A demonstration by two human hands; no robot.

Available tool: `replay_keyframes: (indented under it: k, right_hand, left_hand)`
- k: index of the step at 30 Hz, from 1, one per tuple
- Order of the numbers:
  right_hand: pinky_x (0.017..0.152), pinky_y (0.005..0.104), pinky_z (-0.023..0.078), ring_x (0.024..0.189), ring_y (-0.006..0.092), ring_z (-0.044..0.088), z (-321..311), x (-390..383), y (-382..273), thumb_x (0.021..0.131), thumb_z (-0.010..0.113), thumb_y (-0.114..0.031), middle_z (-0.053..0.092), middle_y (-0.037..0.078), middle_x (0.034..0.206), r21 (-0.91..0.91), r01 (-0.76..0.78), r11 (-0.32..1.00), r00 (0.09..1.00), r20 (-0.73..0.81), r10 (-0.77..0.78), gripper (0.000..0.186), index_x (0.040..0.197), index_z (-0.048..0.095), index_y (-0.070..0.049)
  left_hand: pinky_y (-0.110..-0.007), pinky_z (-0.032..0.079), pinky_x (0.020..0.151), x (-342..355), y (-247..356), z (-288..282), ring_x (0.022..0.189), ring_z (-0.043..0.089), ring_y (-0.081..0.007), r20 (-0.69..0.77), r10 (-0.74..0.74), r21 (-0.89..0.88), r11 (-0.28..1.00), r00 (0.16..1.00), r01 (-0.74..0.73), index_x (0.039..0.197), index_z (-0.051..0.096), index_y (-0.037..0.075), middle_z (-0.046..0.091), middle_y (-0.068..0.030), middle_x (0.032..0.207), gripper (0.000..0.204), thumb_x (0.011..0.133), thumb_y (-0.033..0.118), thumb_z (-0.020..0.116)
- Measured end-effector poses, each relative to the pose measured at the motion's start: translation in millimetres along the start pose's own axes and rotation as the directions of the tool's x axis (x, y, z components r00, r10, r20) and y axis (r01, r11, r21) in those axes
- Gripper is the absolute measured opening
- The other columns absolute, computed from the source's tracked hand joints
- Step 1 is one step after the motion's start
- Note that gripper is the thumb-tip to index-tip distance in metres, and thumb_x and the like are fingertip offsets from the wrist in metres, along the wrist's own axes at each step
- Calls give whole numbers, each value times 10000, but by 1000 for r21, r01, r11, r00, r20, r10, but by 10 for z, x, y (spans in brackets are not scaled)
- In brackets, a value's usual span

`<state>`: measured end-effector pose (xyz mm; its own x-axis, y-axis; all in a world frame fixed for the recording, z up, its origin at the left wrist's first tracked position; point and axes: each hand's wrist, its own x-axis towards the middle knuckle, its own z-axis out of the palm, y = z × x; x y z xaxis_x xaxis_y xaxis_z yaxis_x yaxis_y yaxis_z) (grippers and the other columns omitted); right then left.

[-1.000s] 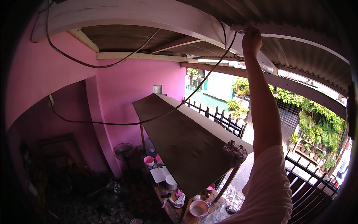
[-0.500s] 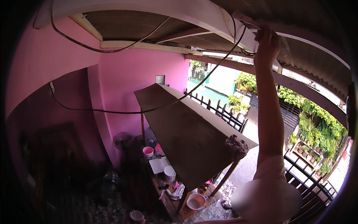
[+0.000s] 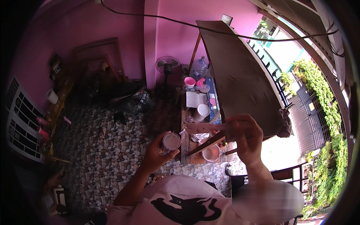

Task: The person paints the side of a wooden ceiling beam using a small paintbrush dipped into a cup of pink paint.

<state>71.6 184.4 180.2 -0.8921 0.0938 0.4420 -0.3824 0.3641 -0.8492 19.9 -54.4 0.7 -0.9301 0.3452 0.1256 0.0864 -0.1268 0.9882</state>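
My left hand (image 3: 156, 153) is closed round a small tub (image 3: 171, 142) of pale, paste-like stuff, with a thin stick standing up in it. In my right hand (image 3: 245, 137) is a putty knife (image 3: 200, 128), its wide, smeared blade pointing left. The blade hangs above and to the right of the tub, apart from it. Part of the knife's handle is hidden by my fingers.
Under a dark slanted canopy (image 3: 240, 75), a wooden table (image 3: 185, 152) holds a white bucket (image 3: 202, 111), a pink pail (image 3: 189, 82) and a basin (image 3: 212, 153). A black cable (image 3: 240, 36) hangs across. A fan (image 3: 167, 66) and a motorcycle (image 3: 129, 92) stand by the pink wall.
My right hand has come down from the overhead beam with the putty knife to in front of me. The tub has risen into fuller view in my left hand. The view has tilted downward.
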Motion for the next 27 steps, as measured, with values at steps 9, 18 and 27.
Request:
replay_keyframes:
  k: [9, 18, 27]
  right_hand:
    - [541, 238, 466, 622, 109, 648, 404, -32, 340, 899, 608, -50, 700, 76, 738, -140, 141, 980, 986, 113, -125, 89, 948, 622, 24]
    - [566, 263, 470, 619, 124, 647, 487, -12, 411, 877, 633, -54, 700, 83, 740, -139, 86, 987, 982, 177, -60, 95, 915, 631, 33]
    - [626, 228, 465, 707, 121, 630, 374, -76, 496, 922, 606, -87, 653, 55, 812, 147, -217, 965, 975, 74, 208, 131, 931, 648, 37]
  left_hand:
    - [-355, 439, 1033, 47, 39, 52, 1230, 504, -205, 107, 58, -29, 998, 993, -55, 1351, 401, -3, 505, -123, 1293, 683, 771, -3, 762]
    - [-349, 455, 1019, 63, 12, 121, 1200, 534, -210, 141, 62, 29, 997, 988, -67, 1347, 425, 13, 528, -130, 1281, 685, 760, 8, 777]
    - [-349, 450, 1026, 30, 13, 140, 1203, 531, -203, 150, 16, 37, 999, 989, -22, 1351, 424, 16, 525, -126, 1287, 685, 767, 30, 781]
